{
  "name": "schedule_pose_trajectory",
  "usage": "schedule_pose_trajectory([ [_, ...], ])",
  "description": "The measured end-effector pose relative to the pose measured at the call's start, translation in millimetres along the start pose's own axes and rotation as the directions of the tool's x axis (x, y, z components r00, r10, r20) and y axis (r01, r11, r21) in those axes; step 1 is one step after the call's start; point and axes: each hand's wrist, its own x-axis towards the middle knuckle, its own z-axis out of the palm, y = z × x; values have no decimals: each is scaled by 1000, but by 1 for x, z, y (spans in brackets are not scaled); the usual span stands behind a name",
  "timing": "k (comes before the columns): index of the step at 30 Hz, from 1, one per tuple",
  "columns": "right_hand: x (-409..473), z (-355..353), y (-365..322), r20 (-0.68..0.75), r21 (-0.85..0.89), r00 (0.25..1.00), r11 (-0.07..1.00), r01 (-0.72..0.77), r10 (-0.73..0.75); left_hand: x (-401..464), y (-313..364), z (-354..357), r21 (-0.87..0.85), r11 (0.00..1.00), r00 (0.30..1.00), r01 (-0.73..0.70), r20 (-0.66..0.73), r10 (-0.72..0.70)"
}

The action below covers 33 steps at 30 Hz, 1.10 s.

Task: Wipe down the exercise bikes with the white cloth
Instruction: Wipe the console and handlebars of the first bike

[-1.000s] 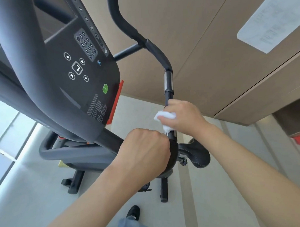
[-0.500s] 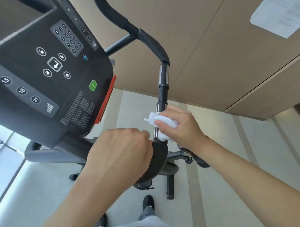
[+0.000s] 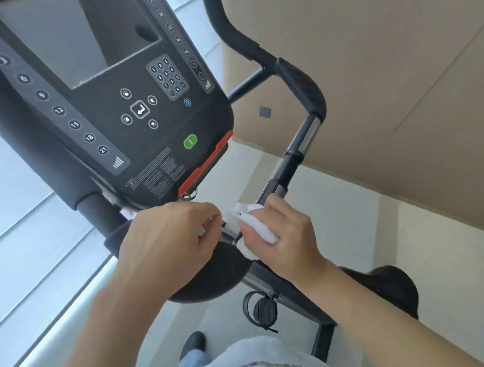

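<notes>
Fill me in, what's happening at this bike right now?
A person is wiping down an exercise bike. The right hand grips a white cloth pressed against the lower end of the black handlebar, just below the console. The left hand is curled beside it on the bar near the console mount; what it holds is hidden. The upper handlebar grip is not being touched.

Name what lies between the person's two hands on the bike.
Head view: between left hand and right hand shows a short stretch of handlebar, with the white cloth bunched against it.
</notes>
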Motion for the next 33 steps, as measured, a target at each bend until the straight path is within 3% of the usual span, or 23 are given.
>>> schedule_pose_trajectory([
  [2,15,-3,31,3,-37,1000,999,25,-25,-4,8,-1,-54,998,1000,12,-20,-13],
  [6,47,-16,79,-57,-31,985,986,-166,164,-9,28,-4,-126,985,993,118,31,-115],
  [10,42,-23,72,-28,15,973,973,-230,230,9,49,6,-191,970,980,154,152,-125],
  [14,5,-22,39,27,95,985,980,-174,172,34,48,12,-171,974,975,151,186,-119],
  [18,23,-26,55,32,88,988,984,-153,150,48,47,22,-172,971,951,165,290,-110],
  [22,70,-31,99,-31,-93,960,956,-279,277,47,47,27,-101,990,947,101,314,-65],
  [25,86,-27,107,-20,-215,953,929,-301,304,47,43,23,-149,983,934,108,355,-49],
  [29,62,-23,71,86,-134,934,933,-334,347,41,39,24,-142,989,930,51,368,5],
  [33,49,-26,63,75,-20,939,942,-335,335,39,37,24,-102,995,923,-16,381,54],
])
